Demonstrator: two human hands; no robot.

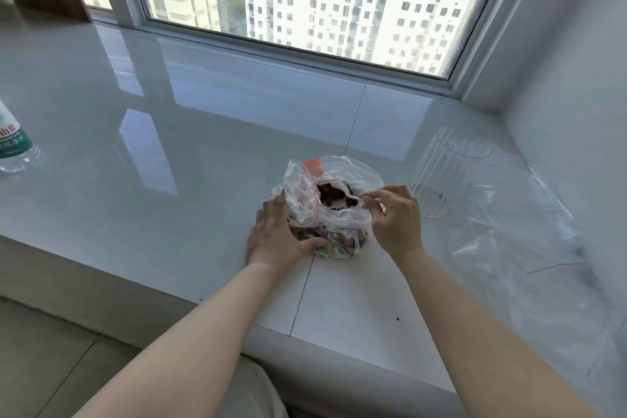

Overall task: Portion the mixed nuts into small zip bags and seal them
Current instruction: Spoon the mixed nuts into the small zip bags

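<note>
— Clear plastic: the large crumpled transparent bag of mixed nuts stands on the glossy white stone sill, mouth up and open. Hands?

— The left hand cups the bag's left flank, thumb curled round its base. The right hand pinches the rim on the mouth's right side.

— And the small bags?

— Flat clear zip bags lie right of the nut bag, beside the ribbed clear glass tumbler. In my judgement the right hand is nearer them.
</note>
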